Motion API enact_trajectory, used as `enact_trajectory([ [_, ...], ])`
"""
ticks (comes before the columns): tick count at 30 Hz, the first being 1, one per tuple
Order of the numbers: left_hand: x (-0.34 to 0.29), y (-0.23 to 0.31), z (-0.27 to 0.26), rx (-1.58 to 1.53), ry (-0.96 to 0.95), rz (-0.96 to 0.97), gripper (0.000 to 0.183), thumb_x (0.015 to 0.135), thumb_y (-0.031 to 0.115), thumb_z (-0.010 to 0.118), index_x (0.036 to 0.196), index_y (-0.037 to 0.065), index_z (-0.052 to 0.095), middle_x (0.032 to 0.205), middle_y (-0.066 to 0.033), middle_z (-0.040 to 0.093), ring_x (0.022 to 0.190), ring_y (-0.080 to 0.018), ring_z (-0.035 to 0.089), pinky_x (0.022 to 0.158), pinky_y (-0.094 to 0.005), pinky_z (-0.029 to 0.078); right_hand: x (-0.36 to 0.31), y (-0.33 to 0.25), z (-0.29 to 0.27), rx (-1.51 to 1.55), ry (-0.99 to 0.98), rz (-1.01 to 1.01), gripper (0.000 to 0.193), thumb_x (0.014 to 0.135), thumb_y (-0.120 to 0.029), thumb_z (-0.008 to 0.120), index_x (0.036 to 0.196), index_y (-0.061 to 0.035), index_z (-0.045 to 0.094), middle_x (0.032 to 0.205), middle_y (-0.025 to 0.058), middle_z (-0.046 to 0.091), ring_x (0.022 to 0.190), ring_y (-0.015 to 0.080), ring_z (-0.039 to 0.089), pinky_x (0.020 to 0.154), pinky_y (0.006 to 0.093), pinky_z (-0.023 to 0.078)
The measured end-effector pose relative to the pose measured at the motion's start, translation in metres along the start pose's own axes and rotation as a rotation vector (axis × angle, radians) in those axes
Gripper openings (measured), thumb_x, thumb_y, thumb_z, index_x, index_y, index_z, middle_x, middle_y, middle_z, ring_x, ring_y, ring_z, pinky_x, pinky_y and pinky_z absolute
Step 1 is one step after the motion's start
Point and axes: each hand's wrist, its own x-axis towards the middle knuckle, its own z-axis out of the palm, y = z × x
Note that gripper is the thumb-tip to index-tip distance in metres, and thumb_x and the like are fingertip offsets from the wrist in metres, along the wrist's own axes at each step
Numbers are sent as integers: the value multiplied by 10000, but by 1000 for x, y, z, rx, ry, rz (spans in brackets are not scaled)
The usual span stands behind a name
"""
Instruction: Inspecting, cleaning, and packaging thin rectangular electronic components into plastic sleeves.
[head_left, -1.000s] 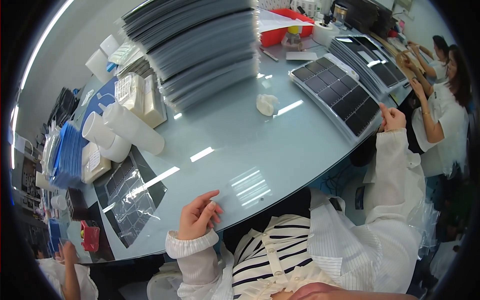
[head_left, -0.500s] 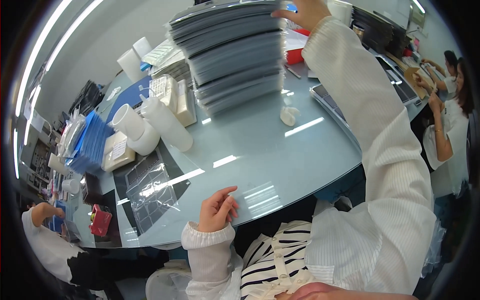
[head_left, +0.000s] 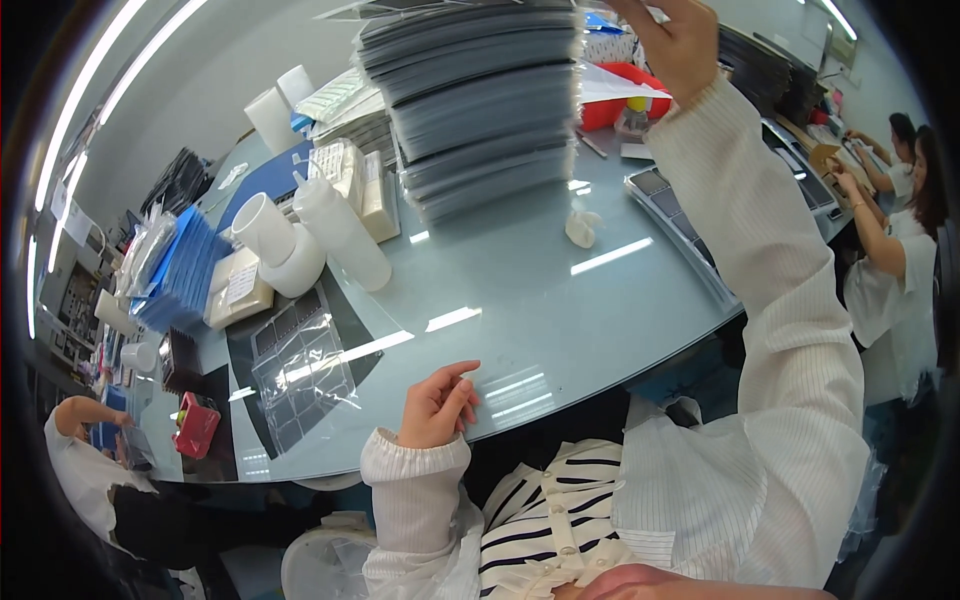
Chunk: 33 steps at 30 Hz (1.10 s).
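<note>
A tall stack of thin dark sheets in clear edging (head_left: 480,110) stands at the far middle of the glass-topped table (head_left: 500,290). My right hand (head_left: 675,45) is raised to the right of the stack's top. Its fingertips run out past the upper edge, so whatever they may hold is hidden. At the stack's top left, a thin pale sheet edge (head_left: 345,14) sticks out. My left hand (head_left: 438,405) rests at the near table edge, fingers loosely bent, with nothing seen in it. In front of it on the left lies a clear gridded sheet (head_left: 305,375) on a dark sheet.
On the left stand a white squeeze bottle (head_left: 345,235), white rolls (head_left: 285,250), wrapped blocks (head_left: 238,288) and blue folders (head_left: 180,270). A crumpled white wad (head_left: 581,229), a red tray (head_left: 655,85) and a panel (head_left: 675,225) are on the right. Other people sit at both sides.
My right hand has moved right, away from the stack's top edge. A thin sheet edge now shows at the stack's top left. My left hand has hardly moved.
</note>
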Motion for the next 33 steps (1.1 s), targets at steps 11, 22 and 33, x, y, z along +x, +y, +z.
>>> enact_trajectory([
  [11,1,-4,-1,-33,-1,-25,320,964,175,426,1218,12,532,837,-66,604,680,-102,569,506,-193,425,-75,-37,-20,90,-213,-414,160,865,-25,512,928,32,648,1023,218,646,1003,371,619,882,408,488],
  [22,12,-1,33,-203,-184,351,841,861,664,368,1401,23,300,1346,-177,416,1248,-280,395,992,-411,353,-132,-69,-21,742,-174,-223,387,840,-102,586,1225,-96,544,1322,279,428,1188,401,480,887,416,507],
  [33,-5,33,55,-690,-101,359,723,848,471,599,1296,-60,400,1202,-158,549,1096,-233,535,956,-354,390,-146,-80,-16,856,-170,164,405,815,-81,565,1219,-63,545,1306,307,432,1086,386,559,881,433,487],
])
